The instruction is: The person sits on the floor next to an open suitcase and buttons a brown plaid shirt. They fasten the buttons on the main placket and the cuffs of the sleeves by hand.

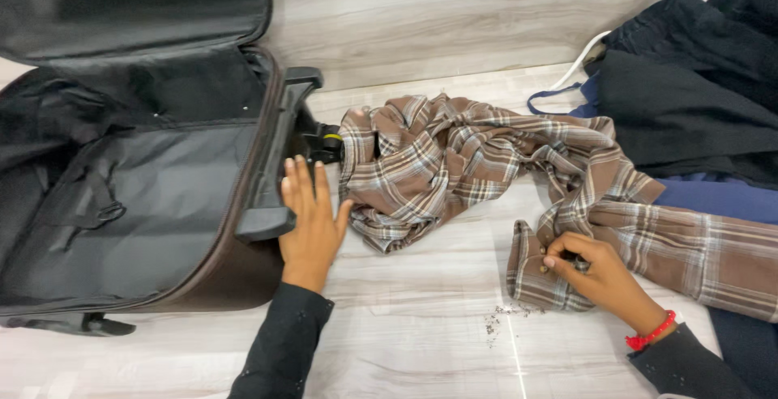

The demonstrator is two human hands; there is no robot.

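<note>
A brown plaid shirt [454,160] lies crumpled on the pale wood-look floor, one sleeve stretched out to the right. My right hand [596,269], with a red bracelet at the wrist, pinches the buttoned cuff [531,273] of that sleeve. My left hand [309,217] rests flat, fingers apart, against the side of an open dark suitcase [138,196], next to its handle [271,164]. The suitcase's black lined inside holds nothing I can see. Both arms wear dark sleeves.
A heap of dark navy and black clothes [697,83] with a white cord lies at the right, partly over the shirt's sleeve. The suitcase lid [130,2] stands open at top left. A small scatter of dark crumbs [494,322] marks the floor near the cuff.
</note>
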